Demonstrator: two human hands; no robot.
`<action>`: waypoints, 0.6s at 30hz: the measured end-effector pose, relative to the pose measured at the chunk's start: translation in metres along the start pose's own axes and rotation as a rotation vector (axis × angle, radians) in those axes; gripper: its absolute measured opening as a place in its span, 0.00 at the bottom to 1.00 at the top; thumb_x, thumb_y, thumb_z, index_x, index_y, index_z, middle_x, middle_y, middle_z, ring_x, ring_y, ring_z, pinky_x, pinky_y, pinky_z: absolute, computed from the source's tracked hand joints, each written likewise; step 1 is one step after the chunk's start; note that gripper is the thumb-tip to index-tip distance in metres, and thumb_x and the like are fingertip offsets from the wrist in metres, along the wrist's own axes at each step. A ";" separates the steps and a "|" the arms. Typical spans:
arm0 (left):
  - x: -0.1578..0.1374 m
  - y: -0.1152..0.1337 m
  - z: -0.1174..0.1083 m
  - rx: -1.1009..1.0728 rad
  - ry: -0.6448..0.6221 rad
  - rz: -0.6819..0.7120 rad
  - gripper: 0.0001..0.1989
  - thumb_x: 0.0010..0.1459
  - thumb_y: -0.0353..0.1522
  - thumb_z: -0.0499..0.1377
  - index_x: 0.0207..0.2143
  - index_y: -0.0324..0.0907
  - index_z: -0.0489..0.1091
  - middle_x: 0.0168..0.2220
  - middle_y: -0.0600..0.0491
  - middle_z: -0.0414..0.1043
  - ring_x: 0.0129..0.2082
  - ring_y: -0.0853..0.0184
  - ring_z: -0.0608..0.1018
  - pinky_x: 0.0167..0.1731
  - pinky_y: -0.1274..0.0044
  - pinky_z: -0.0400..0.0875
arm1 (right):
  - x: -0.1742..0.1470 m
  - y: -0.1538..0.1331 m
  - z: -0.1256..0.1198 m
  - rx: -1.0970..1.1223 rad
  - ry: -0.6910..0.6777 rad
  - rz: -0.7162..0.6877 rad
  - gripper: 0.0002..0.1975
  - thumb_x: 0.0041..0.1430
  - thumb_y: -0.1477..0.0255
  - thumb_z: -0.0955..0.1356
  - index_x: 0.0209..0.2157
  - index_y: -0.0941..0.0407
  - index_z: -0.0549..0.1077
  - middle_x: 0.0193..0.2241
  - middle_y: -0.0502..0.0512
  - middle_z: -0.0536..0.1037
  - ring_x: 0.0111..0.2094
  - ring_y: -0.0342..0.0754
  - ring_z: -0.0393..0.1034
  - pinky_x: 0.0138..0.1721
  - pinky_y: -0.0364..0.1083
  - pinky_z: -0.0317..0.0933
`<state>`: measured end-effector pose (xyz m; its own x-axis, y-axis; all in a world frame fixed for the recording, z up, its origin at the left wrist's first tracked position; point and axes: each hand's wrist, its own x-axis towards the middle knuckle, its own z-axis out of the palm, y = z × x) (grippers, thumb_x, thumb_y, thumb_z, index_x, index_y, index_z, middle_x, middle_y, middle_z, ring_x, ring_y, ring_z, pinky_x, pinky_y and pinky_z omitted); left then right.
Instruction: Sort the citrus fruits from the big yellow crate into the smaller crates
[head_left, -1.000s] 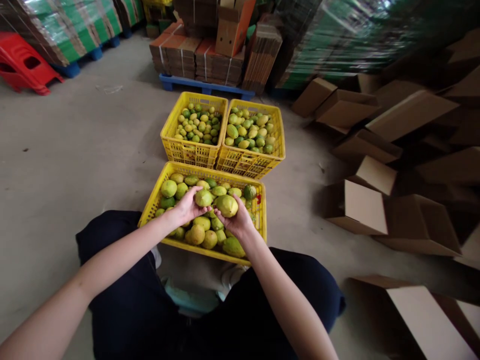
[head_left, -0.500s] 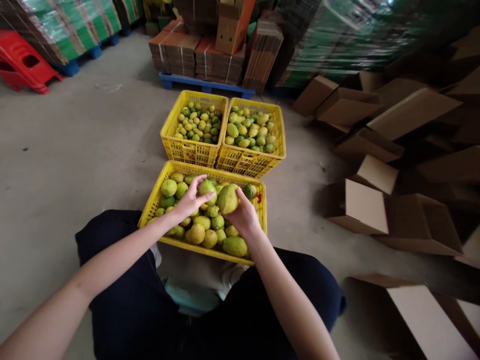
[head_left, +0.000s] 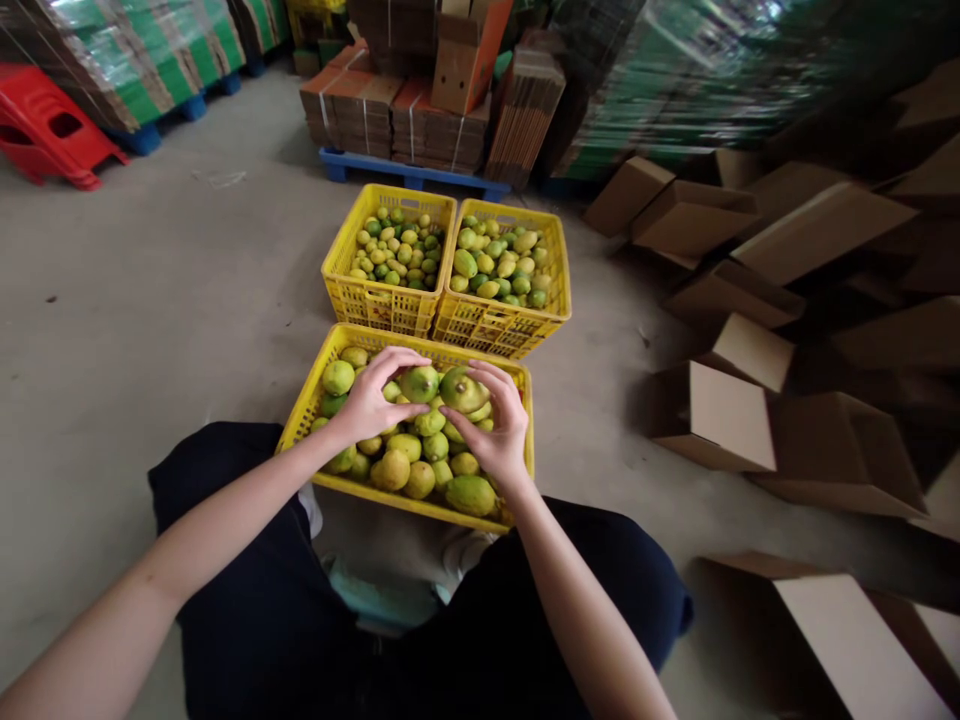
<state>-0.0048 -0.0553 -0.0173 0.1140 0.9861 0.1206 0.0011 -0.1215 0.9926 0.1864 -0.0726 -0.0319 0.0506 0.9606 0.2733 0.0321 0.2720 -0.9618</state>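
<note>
Over the near yellow crate (head_left: pixel 405 505), my left hand (head_left: pixel 375 395) grips a green lemon (head_left: pixel 419 384) between its thumb and fingers. Beside it, my right hand (head_left: pixel 499 420) holds a larger yellow-green lemon (head_left: pixel 463 391), with the fingers over the top and the thumb below. The two fruits are side by side, their tips turned toward me. Beneath my hands, the crate holds many green and yellow lemons (head_left: pixel 391 469), some with rough, scarred skin. A large greenish one (head_left: pixel 470 494) lies by the crate's front edge.
Two more yellow crates, left (head_left: pixel 382 303) and right (head_left: pixel 487 325), hold lemons just beyond. Open cardboard boxes (head_left: pixel 731 415) crowd the right side. Flattened cartons (head_left: pixel 442 130) sit on a blue pallet (head_left: pixel 412 175) at the back. A red stool (head_left: pixel 56 130) stands far left.
My right hand has turned its lemon so the tip faces me, with its fingers now over the top. My left hand has turned its lemon slightly as well.
</note>
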 end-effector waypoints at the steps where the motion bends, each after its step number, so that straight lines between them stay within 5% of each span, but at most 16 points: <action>1: -0.001 0.000 0.000 -0.001 0.009 0.002 0.25 0.36 0.24 0.75 0.40 0.45 0.79 0.48 0.47 0.72 0.56 0.55 0.71 0.61 0.66 0.63 | 0.000 0.000 0.001 0.011 0.005 0.006 0.25 0.41 0.80 0.78 0.43 0.46 0.78 0.51 0.52 0.75 0.58 0.56 0.65 0.65 0.58 0.54; 6: -0.002 0.002 -0.002 -0.059 0.008 -0.056 0.24 0.36 0.27 0.76 0.40 0.44 0.79 0.49 0.46 0.70 0.58 0.54 0.70 0.60 0.66 0.65 | -0.004 -0.008 0.005 0.150 0.074 0.057 0.27 0.39 0.80 0.79 0.43 0.48 0.75 0.49 0.51 0.77 0.54 0.52 0.69 0.59 0.53 0.62; 10: -0.002 -0.004 -0.003 -0.179 -0.060 -0.121 0.29 0.38 0.26 0.75 0.46 0.46 0.77 0.51 0.48 0.68 0.56 0.58 0.71 0.54 0.72 0.71 | -0.001 -0.005 0.005 0.339 0.083 0.274 0.21 0.45 0.75 0.77 0.42 0.48 0.74 0.42 0.46 0.79 0.46 0.46 0.74 0.48 0.45 0.68; 18: 0.004 -0.009 0.009 -0.689 0.039 -0.672 0.09 0.63 0.29 0.55 0.42 0.39 0.73 0.36 0.48 0.78 0.40 0.62 0.80 0.38 0.73 0.78 | 0.009 0.010 0.015 0.676 0.064 0.792 0.12 0.53 0.65 0.67 0.38 0.54 0.74 0.34 0.53 0.81 0.41 0.55 0.77 0.31 0.49 0.74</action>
<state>0.0047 -0.0513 -0.0255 0.2696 0.8303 -0.4878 -0.5311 0.5507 0.6439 0.1723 -0.0604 -0.0392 -0.1332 0.8786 -0.4587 -0.5979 -0.4403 -0.6698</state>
